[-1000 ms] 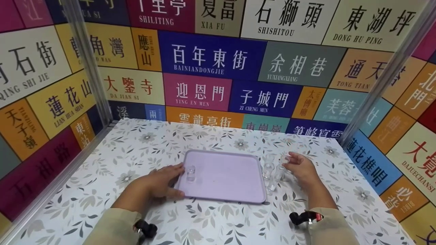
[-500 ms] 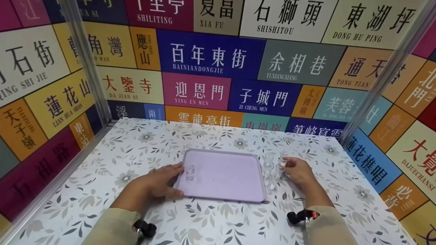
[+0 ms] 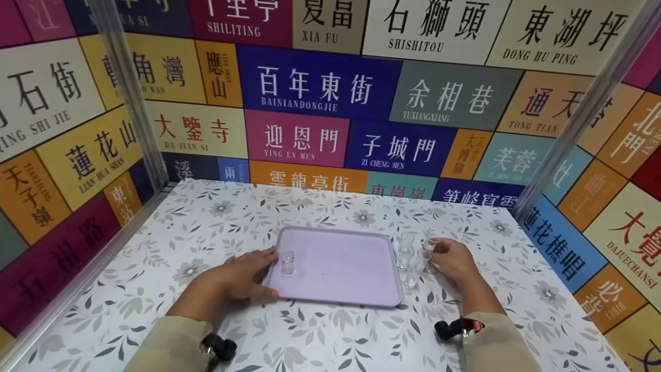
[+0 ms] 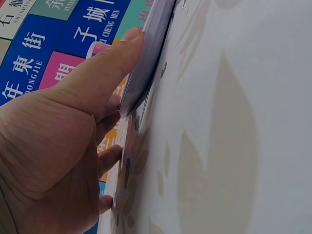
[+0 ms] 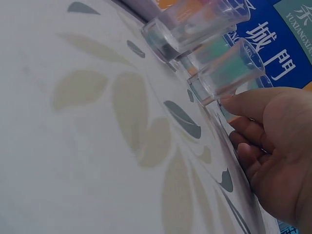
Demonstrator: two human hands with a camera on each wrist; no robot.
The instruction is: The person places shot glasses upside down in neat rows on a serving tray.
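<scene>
A lilac tray (image 3: pixel 341 266) lies on the table with one small clear cup (image 3: pixel 288 262) at its left end. My left hand (image 3: pixel 235 274) rests at the tray's left edge, fingers spread and fairly straight. The left wrist view shows its thumb (image 4: pixel 109 68) against the tray rim. Just beyond the tray's right edge stand several clear cups (image 3: pixel 412 276), close together. My right hand (image 3: pixel 455 261) pinches the rightmost small clear cup (image 5: pixel 229 73); its thumb touches the cup low on its side, and the fingertips behind are partly hidden.
A floral-patterned cover (image 3: pixel 330 341) lies over the table. Behind it rises a wall of coloured panels (image 3: pixel 320 77) with lettering, and transparent corner posts (image 3: pixel 137 98) stand at both sides. Another clear cup (image 5: pixel 190 29) stands close by the held one.
My right hand has shifted slightly down, and its fingers have closed in on the small clear cup. The left hand and tray have stayed in place.
</scene>
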